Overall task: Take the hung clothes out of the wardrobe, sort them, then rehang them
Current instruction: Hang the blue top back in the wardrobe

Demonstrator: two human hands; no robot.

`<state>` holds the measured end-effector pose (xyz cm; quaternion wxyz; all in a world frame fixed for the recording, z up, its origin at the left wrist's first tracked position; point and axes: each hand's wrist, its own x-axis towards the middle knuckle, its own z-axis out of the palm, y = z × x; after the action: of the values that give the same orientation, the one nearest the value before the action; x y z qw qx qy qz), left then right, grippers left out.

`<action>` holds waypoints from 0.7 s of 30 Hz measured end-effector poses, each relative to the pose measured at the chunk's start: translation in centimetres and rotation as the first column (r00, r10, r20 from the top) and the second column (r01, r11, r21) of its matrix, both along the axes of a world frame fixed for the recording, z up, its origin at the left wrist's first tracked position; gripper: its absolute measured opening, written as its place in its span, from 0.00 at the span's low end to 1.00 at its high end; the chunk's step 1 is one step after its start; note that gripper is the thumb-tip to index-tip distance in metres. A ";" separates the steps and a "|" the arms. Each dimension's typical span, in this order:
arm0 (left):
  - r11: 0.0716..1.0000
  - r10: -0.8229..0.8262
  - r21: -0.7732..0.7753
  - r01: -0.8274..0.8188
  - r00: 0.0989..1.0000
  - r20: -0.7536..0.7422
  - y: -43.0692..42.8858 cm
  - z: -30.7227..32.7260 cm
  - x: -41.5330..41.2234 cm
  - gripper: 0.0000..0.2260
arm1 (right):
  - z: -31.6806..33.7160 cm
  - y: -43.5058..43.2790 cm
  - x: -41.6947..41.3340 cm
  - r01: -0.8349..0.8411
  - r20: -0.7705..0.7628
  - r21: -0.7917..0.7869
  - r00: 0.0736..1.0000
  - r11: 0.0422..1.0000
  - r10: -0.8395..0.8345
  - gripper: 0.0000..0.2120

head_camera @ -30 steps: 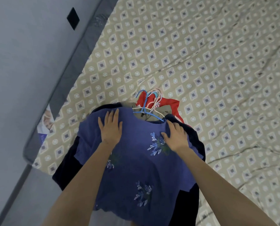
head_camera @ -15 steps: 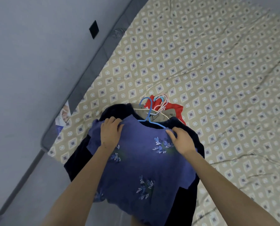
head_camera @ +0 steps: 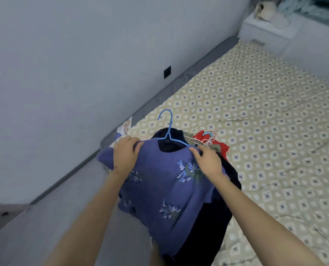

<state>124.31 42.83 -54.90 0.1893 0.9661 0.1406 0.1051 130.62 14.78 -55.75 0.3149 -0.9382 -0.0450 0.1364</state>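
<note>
Soft, cool, even light is filling the room, washing the grey wall (head_camera: 64, 64) flat and bluish and casting only faint shadows beneath the blue top (head_camera: 159, 189). The wide lens is bending straight lines toward the edges, and the ledge (head_camera: 265, 27) in the far top-right corner is looking hazy and smeared, while the patterned bedsheet (head_camera: 255, 131) is showing fairly sharp.

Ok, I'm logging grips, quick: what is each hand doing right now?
Left hand: grips the left shoulder of the purple-blue floral fabric top.
Right hand: pinches the top's right shoulder, by the blue wire hanger.
</note>
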 end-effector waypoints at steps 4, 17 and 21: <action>0.978 0.181 -0.102 -0.180 0.984 -0.001 0.9 3.6 -8.3 0.10 | 3.9 2.1 -3.5 -0.174 0.071 0.001 0.982 0.985 0.173 0.19; 0.732 0.657 -0.240 -0.638 0.754 0.001 1.1 11.9 -34.0 0.08 | 11.9 12.2 -16.4 -0.648 0.137 0.017 0.756 0.762 0.640 0.19; 0.614 0.763 -0.336 -0.715 0.646 0.021 0.4 12.7 -40.4 0.07 | 14.0 14.8 -20.7 -0.726 0.176 -0.001 0.676 0.687 0.715 0.19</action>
<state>83.88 43.23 -42.17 0.2823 0.7693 0.5252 0.2295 109.94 29.62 -41.73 0.2629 -0.8409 -0.4410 0.1710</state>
